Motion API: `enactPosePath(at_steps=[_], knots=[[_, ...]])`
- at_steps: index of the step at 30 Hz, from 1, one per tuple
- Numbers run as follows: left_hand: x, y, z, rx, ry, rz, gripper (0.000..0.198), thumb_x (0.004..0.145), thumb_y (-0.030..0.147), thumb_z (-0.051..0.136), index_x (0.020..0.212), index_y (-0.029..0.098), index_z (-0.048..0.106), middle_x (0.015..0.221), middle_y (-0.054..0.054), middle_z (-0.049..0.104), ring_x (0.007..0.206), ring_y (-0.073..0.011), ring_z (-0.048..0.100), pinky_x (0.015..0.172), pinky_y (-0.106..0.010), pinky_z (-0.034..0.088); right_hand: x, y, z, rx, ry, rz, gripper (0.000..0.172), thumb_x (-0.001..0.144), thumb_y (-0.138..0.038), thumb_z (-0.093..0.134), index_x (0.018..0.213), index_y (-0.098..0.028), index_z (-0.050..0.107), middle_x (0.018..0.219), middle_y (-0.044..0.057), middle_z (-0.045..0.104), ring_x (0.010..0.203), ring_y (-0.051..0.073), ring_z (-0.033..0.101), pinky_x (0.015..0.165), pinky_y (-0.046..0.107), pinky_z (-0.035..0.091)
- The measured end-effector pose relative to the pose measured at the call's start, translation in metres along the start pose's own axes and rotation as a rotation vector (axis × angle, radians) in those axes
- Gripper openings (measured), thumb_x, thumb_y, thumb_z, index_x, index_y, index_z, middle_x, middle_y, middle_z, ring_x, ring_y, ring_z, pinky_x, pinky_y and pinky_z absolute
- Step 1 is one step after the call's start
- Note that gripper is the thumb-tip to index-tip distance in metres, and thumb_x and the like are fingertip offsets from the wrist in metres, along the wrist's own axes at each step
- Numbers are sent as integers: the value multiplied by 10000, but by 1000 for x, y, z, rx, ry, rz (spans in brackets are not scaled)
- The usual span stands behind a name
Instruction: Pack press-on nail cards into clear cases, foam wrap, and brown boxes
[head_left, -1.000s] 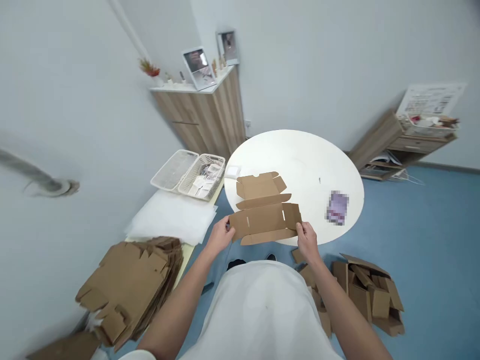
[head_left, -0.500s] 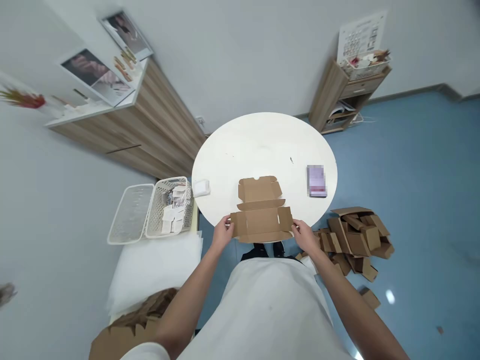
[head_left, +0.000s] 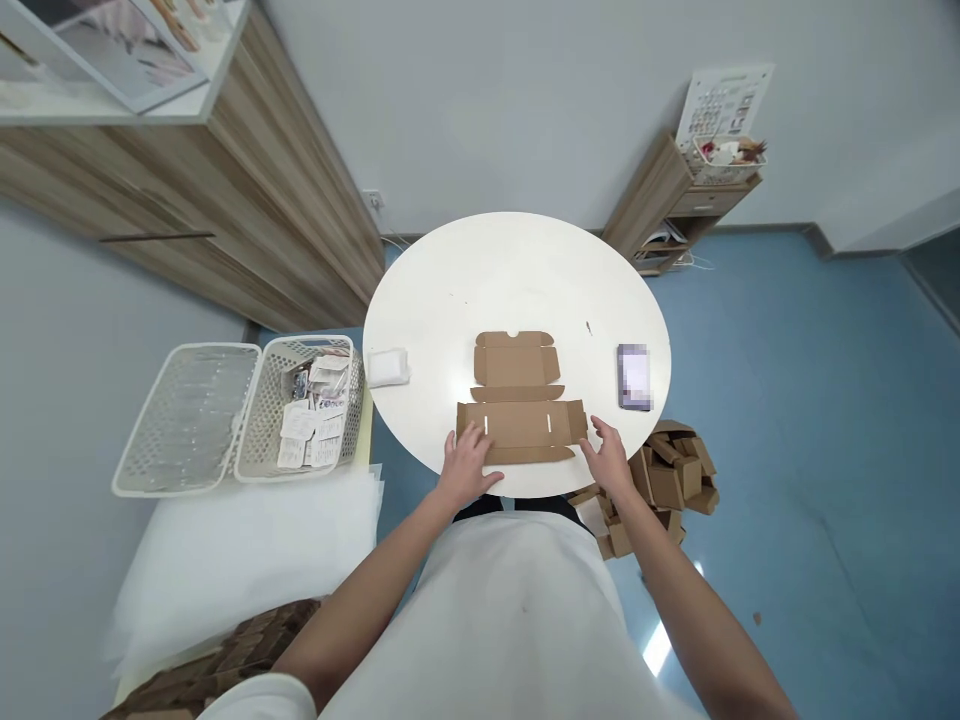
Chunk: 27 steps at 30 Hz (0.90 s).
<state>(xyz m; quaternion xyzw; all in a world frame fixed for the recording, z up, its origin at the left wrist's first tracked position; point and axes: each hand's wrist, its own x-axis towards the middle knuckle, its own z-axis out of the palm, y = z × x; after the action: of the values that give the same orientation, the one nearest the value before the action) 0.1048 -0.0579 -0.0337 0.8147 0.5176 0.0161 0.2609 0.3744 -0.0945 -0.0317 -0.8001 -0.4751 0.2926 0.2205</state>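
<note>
A brown cardboard box blank [head_left: 517,425] lies unfolded and flat on the white oval table [head_left: 517,270], near its front edge. It has side flaps and two narrow slots. My left hand [head_left: 465,468] rests at its lower left corner, fingers spread over the cardboard and thumb stretched out to the right. At the opposite end, my right hand [head_left: 607,460] is beside the right flap, thumb and fingers apart. Whether its fingertips touch the flap I cannot tell.
On the table are a white packet [head_left: 388,368] at left and a purple blurred item [head_left: 634,378] at right. An open white basket [head_left: 349,400] of paper slips stands left, above white sheets [head_left: 255,540]. Cardboard boxes [head_left: 679,475] are heaped at the floor on the right.
The box blank, held at both ends before, now lies flatter on the table. My left hand has let go of its end and spread over it; my right hand has opened. The view has shifted.
</note>
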Motion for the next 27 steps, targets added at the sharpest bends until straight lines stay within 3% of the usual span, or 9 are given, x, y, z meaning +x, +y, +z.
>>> enactPosePath(at_steps=[4,9,13,16,19,24,27], knots=[[7,7,5,94,-44,16,720,580,472,682,1203,211,432,1383,-128,305,1314,-307,147,1044,-506,103,40,-17,-1,-14,-98,14,582,751,-389,476,1279,-163,380,1271,114,453,1178,246,403,958,393,343],[22,9,1,227,-77,8,1026,500,491,716,1349,187,228,1441,-166,142,1329,-327,0,1033,-532,38,101,-38,11,70,-243,128,619,763,-468,444,1291,-158,358,1284,113,459,1163,227,429,921,343,350],[36,8,-5,287,-156,17,1188,451,514,723,1385,157,82,1453,-180,26,1319,-339,-85,1027,-536,7,134,-51,26,28,-280,170,463,782,-470,389,1153,-207,478,1044,63,612,978,209,535,856,366,334],[47,8,-10,300,-220,24,1222,452,511,714,1388,138,23,1453,-180,-22,1315,-338,-110,1027,-529,-4,141,-54,35,-101,-281,147,296,805,-403,342,939,-231,542,767,-3,619,762,176,555,824,390,292],[55,9,-14,307,-260,37,1214,462,476,698,1387,118,-2,1451,-182,-51,1312,-340,-122,1029,-521,-14,140,-51,38,-137,-286,113,240,803,-356,328,815,-222,528,631,-37,551,636,144,514,775,354,288],[63,11,-20,328,-264,52,1148,505,442,645,1384,88,-2,1456,-168,-30,1311,-339,-123,1032,-512,-29,131,-48,30,-94,-421,81,258,782,-374,351,840,-237,562,631,-37,556,623,142,510,725,316,319],[63,10,-19,340,-250,56,1079,535,405,620,1385,89,35,1457,-159,41,1319,-326,-96,1026,-530,-49,114,-52,27,-174,-437,18,335,804,-374,313,996,-242,554,748,1,608,728,171,547,775,350,328]])
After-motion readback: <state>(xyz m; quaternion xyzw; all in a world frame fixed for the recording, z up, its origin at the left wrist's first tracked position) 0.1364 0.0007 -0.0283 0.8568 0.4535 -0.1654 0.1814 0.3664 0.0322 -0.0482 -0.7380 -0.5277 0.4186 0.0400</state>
